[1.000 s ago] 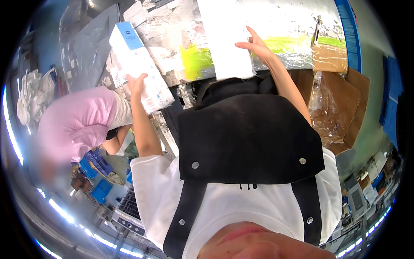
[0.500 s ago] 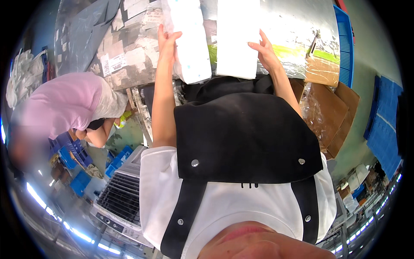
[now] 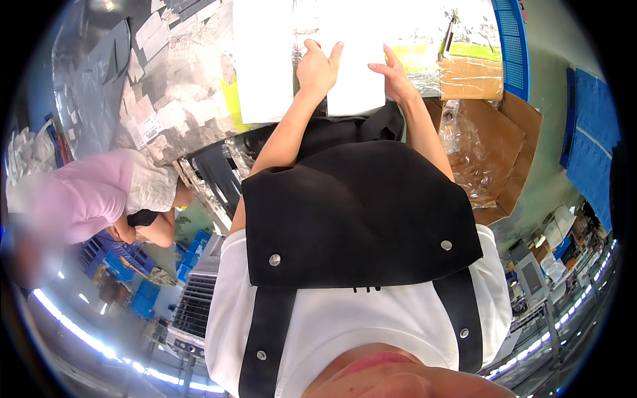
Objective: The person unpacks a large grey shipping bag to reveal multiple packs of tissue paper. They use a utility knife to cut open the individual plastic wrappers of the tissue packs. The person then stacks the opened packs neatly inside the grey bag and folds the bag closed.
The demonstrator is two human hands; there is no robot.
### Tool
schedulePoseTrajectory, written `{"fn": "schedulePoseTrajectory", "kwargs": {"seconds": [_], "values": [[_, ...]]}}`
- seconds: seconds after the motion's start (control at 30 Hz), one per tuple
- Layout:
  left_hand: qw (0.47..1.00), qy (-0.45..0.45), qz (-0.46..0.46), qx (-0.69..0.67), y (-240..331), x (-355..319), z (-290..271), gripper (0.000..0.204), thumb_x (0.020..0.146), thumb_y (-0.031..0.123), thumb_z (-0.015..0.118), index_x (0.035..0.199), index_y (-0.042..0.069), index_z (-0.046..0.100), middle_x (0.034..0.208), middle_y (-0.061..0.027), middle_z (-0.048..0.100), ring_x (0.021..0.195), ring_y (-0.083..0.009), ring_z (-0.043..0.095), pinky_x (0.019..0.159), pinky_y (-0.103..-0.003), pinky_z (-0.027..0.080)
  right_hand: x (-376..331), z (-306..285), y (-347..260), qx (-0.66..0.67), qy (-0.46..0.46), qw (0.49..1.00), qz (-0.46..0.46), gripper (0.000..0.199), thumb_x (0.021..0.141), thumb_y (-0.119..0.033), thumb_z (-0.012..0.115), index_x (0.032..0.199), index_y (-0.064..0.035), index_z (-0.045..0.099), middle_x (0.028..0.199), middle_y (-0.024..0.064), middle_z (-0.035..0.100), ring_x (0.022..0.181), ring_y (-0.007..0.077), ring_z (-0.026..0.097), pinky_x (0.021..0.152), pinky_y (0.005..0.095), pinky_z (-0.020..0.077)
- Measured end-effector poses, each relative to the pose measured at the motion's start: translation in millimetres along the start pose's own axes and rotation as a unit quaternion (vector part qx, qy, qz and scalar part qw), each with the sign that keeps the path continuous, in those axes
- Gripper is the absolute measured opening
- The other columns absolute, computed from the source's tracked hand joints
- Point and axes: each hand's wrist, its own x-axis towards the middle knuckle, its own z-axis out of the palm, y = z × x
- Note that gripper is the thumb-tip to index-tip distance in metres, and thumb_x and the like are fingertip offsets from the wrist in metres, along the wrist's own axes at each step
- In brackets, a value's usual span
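Note:
Two long white flat pieces lie side by side on the worktable, bright enough that their surface detail is washed out. My left hand is in the gap between them, thumb stretched over the left edge of the right white piece and fingers apart. At that piece's right edge is my right hand, its thumb and forefinger spread and touching the side. The left white piece lies just left of my left hand, with a yellow-green strip showing along its outer edge.
The worktable is covered with worn tape and labels. A dark pen-like object lies to the right. Beyond are a blue crate and an open cardboard box with clear plastic. A person in pink bends at the left.
My left hand has moved right, from the left piece's outer edge to the gap between both pieces. The left piece now lies farther left and straighter. My right hand stays by the right piece.

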Motion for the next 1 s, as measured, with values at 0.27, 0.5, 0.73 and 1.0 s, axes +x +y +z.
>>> {"fn": "schedulePoseTrajectory", "kwargs": {"seconds": [0.27, 0.5, 0.73, 1.0], "values": [[0.983, 0.031, 0.008, -0.18, -25, -1, 18, 0.033, 0.094, 0.025, 0.035, 0.076, -0.001, 0.047, 0.066, -0.0202, 0.055, 0.063, -0.0385, 0.053, 0.06, -0.044, 0.041, 4, -11, 5, -0.04, 0.026, 0.999, 0.019, 0.078, 0.076, -0.006, 0.061, 0.141, -0.0035, 0.018, 0.132, 0.012, 0.041, 0.117, 0.0224, 0.044, 0.099, 0.0357, 0.0336], [0.963, -0.058, -0.074, -0.252, -40, -31, 16, 0.023, 0.087, 0.005, 0.043, 0.11, 0.0, 0.042, 0.087, -0.0178, 0.058, 0.077, -0.0285, 0.058, 0.073, -0.037, 0.045, 6, -19, 2, -0.038, -0.015, 0.998, 0.052, 0.088, 0.073, -0.014, 0.068, 0.142, -0.0051, 0.014, 0.14, 0.0193, 0.026, 0.129, 0.0288, 0.026, 0.106, 0.0379, 0.0202], [0.964, -0.101, 0.033, -0.245, -41, -73, -48, 0.018, 0.08, 0.003, 0.057, 0.098, 0.0, 0.058, 0.085, -0.0105, 0.061, 0.068, -0.0189, 0.058, 0.063, -0.027, 0.047, 11, -24, -57, -0.31, 0.06, 0.94, 0.13, 0.083, 0.072, -0.043, 0.068, 0.135, -0.002, 0.032, 0.128, 0.0172, 0.045, 0.11, 0.0278, 0.049, 0.092, 0.0391, 0.0388], [0.987, 0.157, 0.008, 0.031, -81, -56, -96, 0.077, 0.066, 0.03, 0.076, 0.125, -0.003, 0.039, 0.125, -0.0269, 0.039, 0.118, -0.0409, 0.036, 0.096, -0.05, 0.031, 28, -138, -95, -0.674, 0.588, 0.444, -0.057, 0.072, 0.071, -0.048, 0.065, 0.123, -0.0021, 0.045, 0.115, 0.0257, 0.049, 0.11, 0.036, 0.046, 0.091, 0.0441, 0.0371]]}}
